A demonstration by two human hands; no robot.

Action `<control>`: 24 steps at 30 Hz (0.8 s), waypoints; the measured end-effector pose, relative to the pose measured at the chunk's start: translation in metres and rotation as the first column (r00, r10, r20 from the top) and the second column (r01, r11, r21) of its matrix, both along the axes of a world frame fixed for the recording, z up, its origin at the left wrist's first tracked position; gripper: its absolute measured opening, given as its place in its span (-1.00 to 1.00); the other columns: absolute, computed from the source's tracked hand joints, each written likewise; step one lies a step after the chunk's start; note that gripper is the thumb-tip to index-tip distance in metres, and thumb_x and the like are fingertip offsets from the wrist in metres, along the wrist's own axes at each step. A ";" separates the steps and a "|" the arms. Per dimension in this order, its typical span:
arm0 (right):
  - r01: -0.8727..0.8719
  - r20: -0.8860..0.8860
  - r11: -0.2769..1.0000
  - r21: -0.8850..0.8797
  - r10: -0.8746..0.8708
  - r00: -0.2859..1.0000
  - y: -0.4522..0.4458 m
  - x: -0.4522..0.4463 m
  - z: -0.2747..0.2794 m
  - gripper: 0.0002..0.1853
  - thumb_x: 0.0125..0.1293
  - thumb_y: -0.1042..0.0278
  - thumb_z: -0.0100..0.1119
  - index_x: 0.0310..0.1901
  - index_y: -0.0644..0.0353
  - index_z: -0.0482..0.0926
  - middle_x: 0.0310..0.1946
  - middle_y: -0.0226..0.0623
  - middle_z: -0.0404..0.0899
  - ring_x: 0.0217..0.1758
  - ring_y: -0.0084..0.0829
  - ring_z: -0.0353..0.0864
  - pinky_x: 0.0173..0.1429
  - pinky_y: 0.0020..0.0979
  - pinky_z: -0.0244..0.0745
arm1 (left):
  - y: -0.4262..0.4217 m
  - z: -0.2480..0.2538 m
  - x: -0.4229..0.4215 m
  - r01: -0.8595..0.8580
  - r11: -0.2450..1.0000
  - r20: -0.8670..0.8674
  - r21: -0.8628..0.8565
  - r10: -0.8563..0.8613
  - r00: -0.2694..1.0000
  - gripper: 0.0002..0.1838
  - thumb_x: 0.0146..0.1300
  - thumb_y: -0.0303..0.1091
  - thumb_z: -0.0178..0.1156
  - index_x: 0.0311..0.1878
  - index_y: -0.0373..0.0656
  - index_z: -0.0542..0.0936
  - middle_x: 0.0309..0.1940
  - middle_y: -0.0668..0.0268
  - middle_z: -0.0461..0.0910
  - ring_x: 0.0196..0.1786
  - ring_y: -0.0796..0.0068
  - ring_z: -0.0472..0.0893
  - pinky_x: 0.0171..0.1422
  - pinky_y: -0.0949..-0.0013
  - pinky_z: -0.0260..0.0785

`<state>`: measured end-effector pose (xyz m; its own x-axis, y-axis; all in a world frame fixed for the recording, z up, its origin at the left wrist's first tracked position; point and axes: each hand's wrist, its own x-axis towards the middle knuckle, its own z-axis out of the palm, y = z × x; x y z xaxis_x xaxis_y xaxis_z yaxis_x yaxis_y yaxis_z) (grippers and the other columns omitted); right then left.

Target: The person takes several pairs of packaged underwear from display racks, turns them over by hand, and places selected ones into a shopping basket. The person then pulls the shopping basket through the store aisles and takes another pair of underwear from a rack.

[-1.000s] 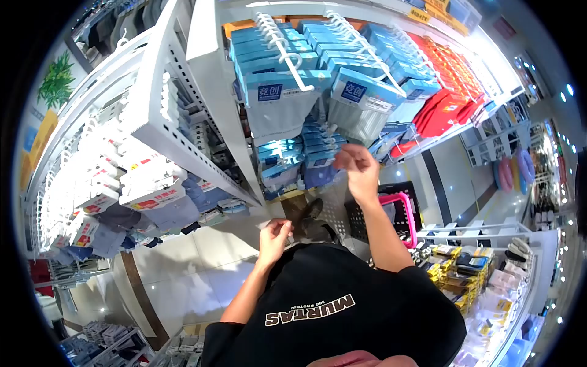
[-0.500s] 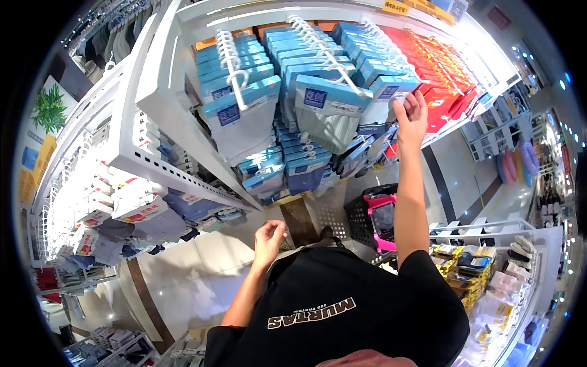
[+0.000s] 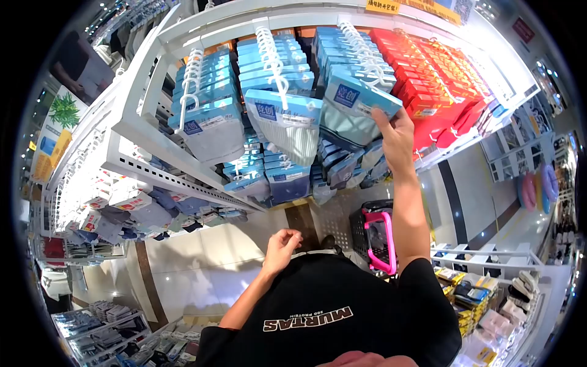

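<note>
My right hand (image 3: 398, 137) is closed on the right edge of a blue-topped clothing pack (image 3: 354, 113), thumb on the front and fingers behind. The pack shows a dark blue label and a band of grey-green fabric, and it tilts outward at the front of its hanging row. Beside it hangs another blue-topped pack (image 3: 284, 119) with pale ribbed fabric. The exact kind of garment cannot be made out. Low in front of my body, my left hand (image 3: 282, 249) is held with its fingers curled together and nothing visible in them.
Red packs (image 3: 422, 92) hang to the right on the white rack (image 3: 137, 125). A black basket with a pink handle (image 3: 384, 244) stands on the floor below my right arm. More packaged goods (image 3: 131, 211) hang at the left. A person (image 3: 73, 64) is at upper left.
My right hand has closed on the edge of the blue-topped pack, which now tilts and faces outward more. My left hand stays low, fingers curled. The view has shifted rightward.
</note>
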<state>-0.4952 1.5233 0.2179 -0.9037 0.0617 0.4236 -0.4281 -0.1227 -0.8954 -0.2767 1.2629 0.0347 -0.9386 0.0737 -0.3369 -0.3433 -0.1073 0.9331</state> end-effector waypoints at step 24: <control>-0.120 0.363 0.976 -0.184 0.181 0.914 0.079 0.118 -0.144 -0.62 0.43 0.55 0.08 0.26 0.26 0.47 0.09 -0.24 0.55 0.13 -0.50 0.51 0.27 -0.44 0.38 | 0.151 0.050 -0.025 -0.144 0.939 0.027 0.312 0.143 0.989 -0.83 0.45 -0.34 0.19 -0.12 -0.27 0.56 -0.28 0.34 0.64 -0.27 0.64 0.60 -0.16 0.47 0.52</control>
<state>-0.3768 1.6019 0.0741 -0.9976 -0.0508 0.0471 -0.0292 -0.3085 -0.9508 -0.3015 1.4138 0.0852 -0.9459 0.0405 -0.3220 -0.3060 -0.4418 0.8434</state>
